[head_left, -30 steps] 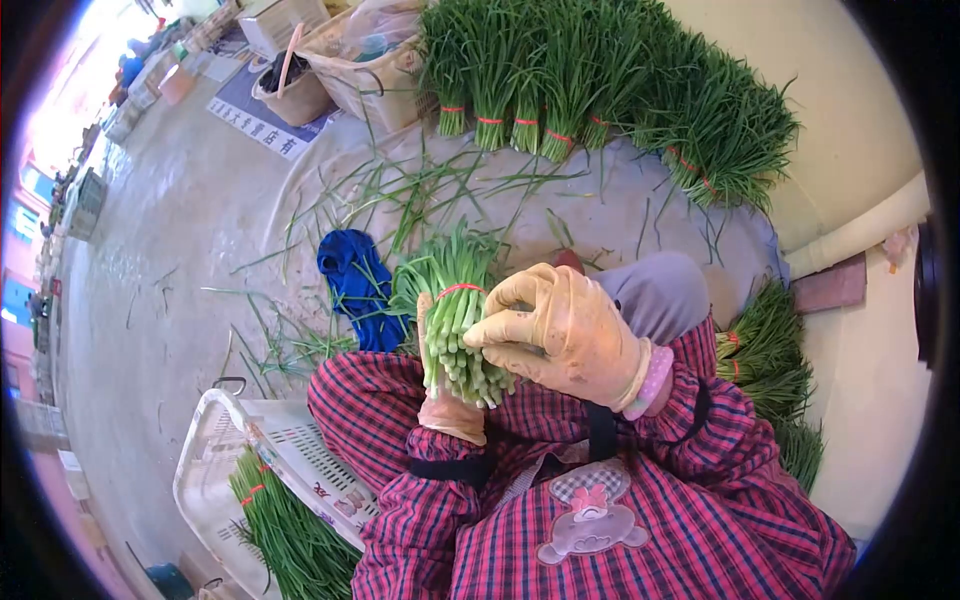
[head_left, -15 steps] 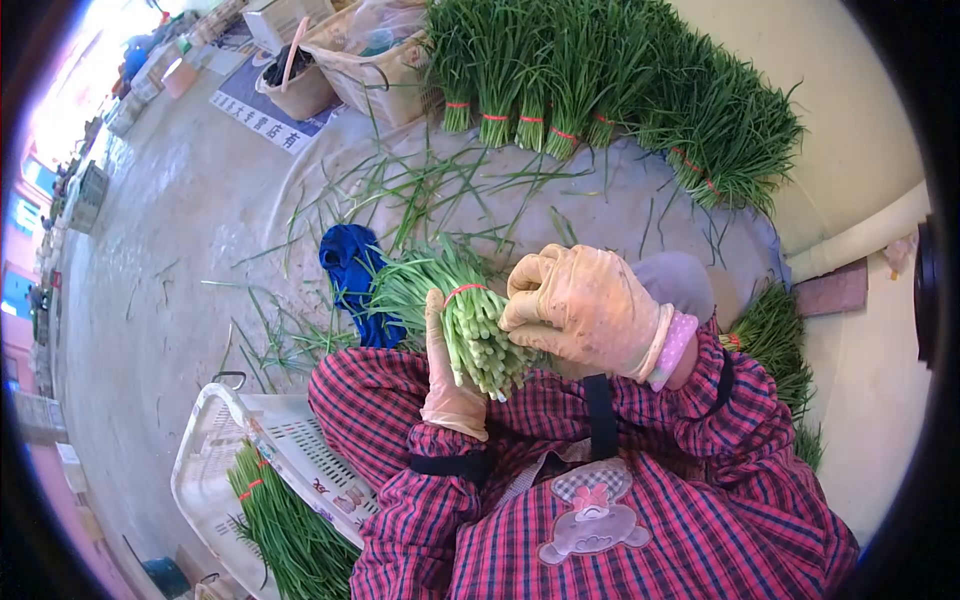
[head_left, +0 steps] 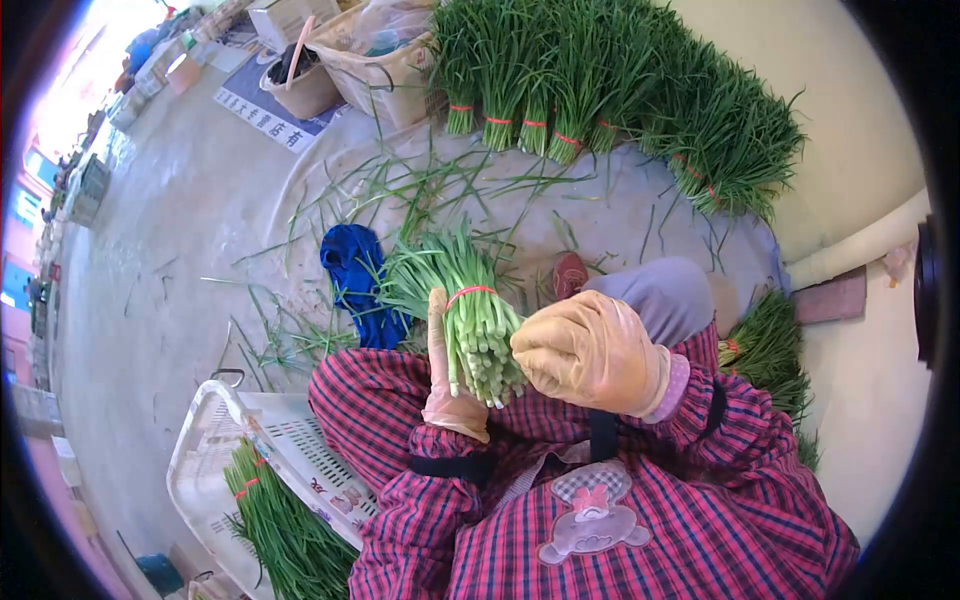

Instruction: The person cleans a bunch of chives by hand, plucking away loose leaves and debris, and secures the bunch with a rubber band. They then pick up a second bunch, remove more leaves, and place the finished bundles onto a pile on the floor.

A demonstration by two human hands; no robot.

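Note:
A bunch of chives [head_left: 480, 335], bound with a red band [head_left: 470, 293], lies in my gloved left hand [head_left: 447, 385]. The thumb runs up the bunch's left side, and the other fingers are hidden beneath it. Pale cut ends point down toward my lap, while green leaves spread up and to the left. My gloved right hand [head_left: 595, 355] is closed just right of the stem ends, fingers curled together. Whatever its fingertips may pinch is hidden behind the knuckles.
Banded chive bunches [head_left: 560, 80] stand in rows along the wall. More lie in a white basket [head_left: 215, 480] at lower left and beside my right knee. Loose leaves [head_left: 420, 190] and a blue cloth [head_left: 352, 280] lie on the floor. A crate [head_left: 375, 75] stands behind.
My right hand has drawn down and slightly right from the stems, its fingers curling tighter. The bunch has tilted a little more upright in my left hand. A red shoe has come into sight.

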